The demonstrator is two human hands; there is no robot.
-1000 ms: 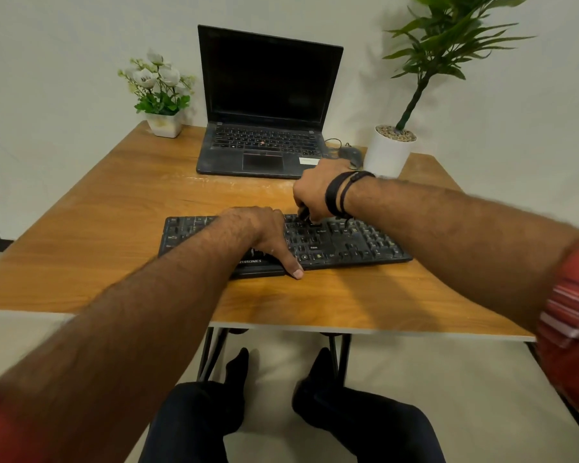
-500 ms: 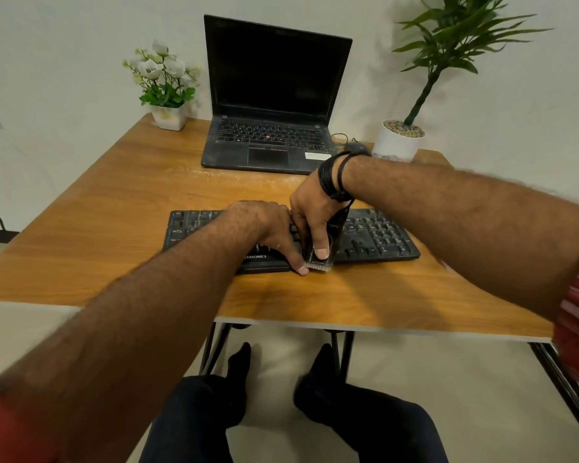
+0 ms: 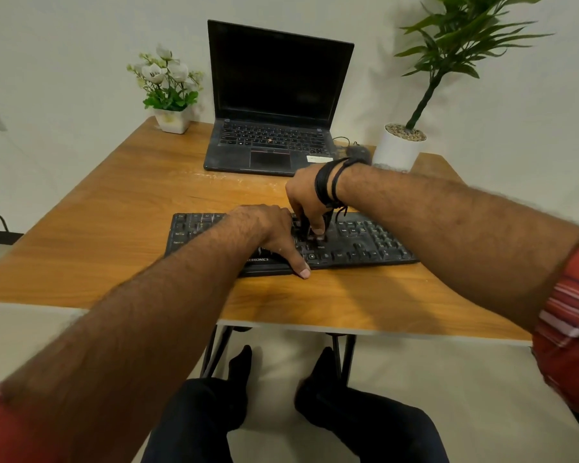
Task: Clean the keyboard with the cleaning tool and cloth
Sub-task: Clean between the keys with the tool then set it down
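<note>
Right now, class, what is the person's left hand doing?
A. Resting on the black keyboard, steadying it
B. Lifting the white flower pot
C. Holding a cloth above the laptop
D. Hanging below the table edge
A: the left hand lies on the keyboard, thumb at its front edge, while the right hand holds the cleaning tool against the keys beside it.

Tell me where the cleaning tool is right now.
In the head view, the cleaning tool is gripped in the right hand, on the middle keys of the keyboard, just right of the left hand.
</note>
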